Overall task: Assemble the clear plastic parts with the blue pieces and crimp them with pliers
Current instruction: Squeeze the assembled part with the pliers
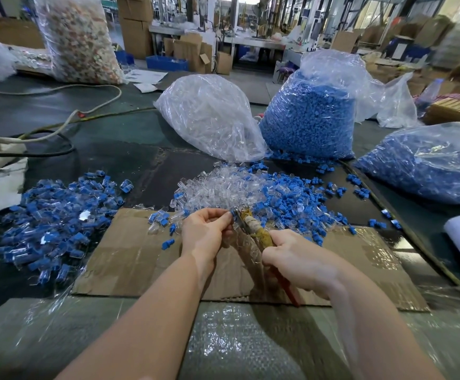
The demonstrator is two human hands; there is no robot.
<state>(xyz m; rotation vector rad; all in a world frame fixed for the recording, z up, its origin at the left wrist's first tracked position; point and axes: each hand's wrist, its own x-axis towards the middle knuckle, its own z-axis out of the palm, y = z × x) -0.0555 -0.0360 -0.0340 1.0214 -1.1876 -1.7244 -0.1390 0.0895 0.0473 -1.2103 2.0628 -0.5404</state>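
Left hand [205,229] pinches small blue-and-clear part [234,212] at fingertips, above cardboard [130,256] on worktop. Right hand [296,256] grips pliers [253,226] by handles, fingers wrapped; nose meets part. Part looks light, stiff, slippery, likely crackable: hold clear body, squeeze gently.

Glossy clear plastic bags [209,116]; matt brown cardboard [130,259]; pliers [253,229] with dull metal tip and tape-wrapped handles.

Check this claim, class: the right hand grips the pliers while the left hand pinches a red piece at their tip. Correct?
Not quite. In the head view the piece pinched by the left hand is blue, not red. The right hand does grip the pliers.
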